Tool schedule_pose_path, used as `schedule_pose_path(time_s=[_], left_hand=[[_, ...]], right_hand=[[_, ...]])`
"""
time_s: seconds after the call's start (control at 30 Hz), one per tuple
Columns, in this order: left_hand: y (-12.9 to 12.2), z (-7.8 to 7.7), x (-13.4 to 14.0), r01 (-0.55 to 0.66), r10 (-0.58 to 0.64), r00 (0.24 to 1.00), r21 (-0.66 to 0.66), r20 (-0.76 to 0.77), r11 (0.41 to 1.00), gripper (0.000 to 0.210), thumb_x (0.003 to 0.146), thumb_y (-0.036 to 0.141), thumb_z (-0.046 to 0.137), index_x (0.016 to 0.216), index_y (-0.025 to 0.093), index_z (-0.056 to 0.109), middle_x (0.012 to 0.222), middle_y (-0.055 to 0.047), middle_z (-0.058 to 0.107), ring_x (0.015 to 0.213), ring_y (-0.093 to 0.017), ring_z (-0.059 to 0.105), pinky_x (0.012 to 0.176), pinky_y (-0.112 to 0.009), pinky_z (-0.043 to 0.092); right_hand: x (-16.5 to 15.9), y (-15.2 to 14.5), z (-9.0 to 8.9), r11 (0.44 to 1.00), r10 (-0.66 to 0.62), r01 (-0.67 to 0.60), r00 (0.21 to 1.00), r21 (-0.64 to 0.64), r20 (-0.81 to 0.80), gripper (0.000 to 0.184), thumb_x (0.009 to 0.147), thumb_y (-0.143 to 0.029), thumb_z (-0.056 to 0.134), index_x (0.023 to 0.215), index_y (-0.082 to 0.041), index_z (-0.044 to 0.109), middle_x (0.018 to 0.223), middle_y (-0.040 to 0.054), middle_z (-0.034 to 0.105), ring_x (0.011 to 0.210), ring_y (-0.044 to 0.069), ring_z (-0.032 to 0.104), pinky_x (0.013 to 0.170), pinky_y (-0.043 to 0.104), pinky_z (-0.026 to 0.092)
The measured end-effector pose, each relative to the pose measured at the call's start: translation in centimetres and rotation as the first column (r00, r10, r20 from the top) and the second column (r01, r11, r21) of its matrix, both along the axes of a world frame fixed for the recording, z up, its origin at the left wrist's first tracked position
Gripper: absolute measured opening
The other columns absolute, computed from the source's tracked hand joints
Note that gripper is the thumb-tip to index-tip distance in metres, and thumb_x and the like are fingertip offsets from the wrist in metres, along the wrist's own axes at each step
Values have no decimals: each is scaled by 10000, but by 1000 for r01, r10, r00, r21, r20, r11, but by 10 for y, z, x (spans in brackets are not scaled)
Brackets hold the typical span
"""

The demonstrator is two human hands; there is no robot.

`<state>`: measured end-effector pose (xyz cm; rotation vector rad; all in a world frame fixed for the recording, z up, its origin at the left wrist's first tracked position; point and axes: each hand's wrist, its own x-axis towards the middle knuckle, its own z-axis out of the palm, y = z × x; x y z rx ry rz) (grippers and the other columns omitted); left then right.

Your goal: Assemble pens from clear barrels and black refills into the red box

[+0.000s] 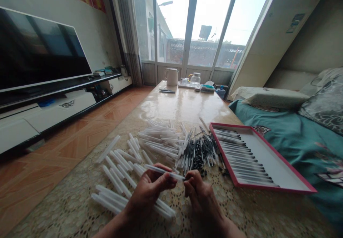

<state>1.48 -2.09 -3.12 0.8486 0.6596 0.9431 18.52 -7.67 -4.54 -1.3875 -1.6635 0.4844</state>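
My left hand (155, 184) pinches a slim translucent white pen (171, 175) near its middle, held level above the table. At the pen's dark right end, the fingers of my right hand (197, 188) are closed; whatever small part they grip is mostly hidden. Loose white pen barrels (118, 173) lie scattered to the left and beneath my left hand. Just beyond my hands is a heap of black-tipped refills (197, 152) with small black pieces around it. To the right, a red-rimmed box lid (288, 163) holds a row of black-ended pens (241, 159).
The long table (177, 106) has a lace-patterned cover. A pitcher (172, 77), a glass teapot (195, 79) and a few pens (167, 91) stand or lie at its far end. A sofa with a teal cover (268, 127) borders the right side; a TV cabinet (61, 113) stands left.
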Motion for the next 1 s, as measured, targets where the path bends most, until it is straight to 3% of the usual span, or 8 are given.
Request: schedule_pose_path(time_s=[0.17, 0.33, 0.53, 0.73, 1.0], left_hand=[[0, -1, 0, 20, -19, 999, 9, -27, 1000, 162, 734, 247, 712, 846, 148, 648, 713, -50, 729, 683, -153, 672, 664, -261, 521], [1, 0, 1, -3, 3, 1000, -6, -5, 1000, 172, 732, 258, 714, 845, 149, 644, 726, -51, 732, 671, -149, 673, 663, -261, 523], [-1, 3, 1, 18, -18, 1000, 9, -21, 1000, 164, 740, 253, 707, 843, 144, 641, 720, -55, 729, 680, -148, 672, 671, -260, 520], [2, 5, 1, 12, -12, 1000, -21, 0, 1000, 176, 727, 251, 718, 844, 143, 644, 729, -56, 729, 694, -149, 670, 685, -259, 522], [1, 6, 1, 26, -27, 999, -19, -20, 999, 183, 713, 250, 731, 835, 139, 651, 709, -54, 725, 677, -146, 667, 678, -257, 522]], right_hand=[[1, 3, -3, 1000, 15, -14, 999, -20, 29, 345, 961, -354, 263, 701, -216, 443, 528, -34, 528, 454, 100, 510, 486, 188, 349], [2, 3, -1, 1000, -4, 3, 999, 26, 36, 245, 939, -381, 326, 838, -210, 469, 548, -38, 535, 440, 106, 507, 468, 193, 344], [4, 3, 0, 998, 46, -45, 999, -48, 29, 345, 964, -344, 264, 697, -214, 440, 530, -27, 548, 469, 101, 538, 504, 186, 362], [7, 2, 8, 999, 45, -45, 995, -7, 85, 207, 941, -358, 340, 871, -204, 459, 596, -20, 571, 496, 111, 545, 502, 191, 365], [4, 4, 1, 995, 75, -73, 997, -63, 29, 341, 963, -365, 251, 720, -215, 438, 531, -23, 562, 467, 104, 540, 506, 190, 372]])
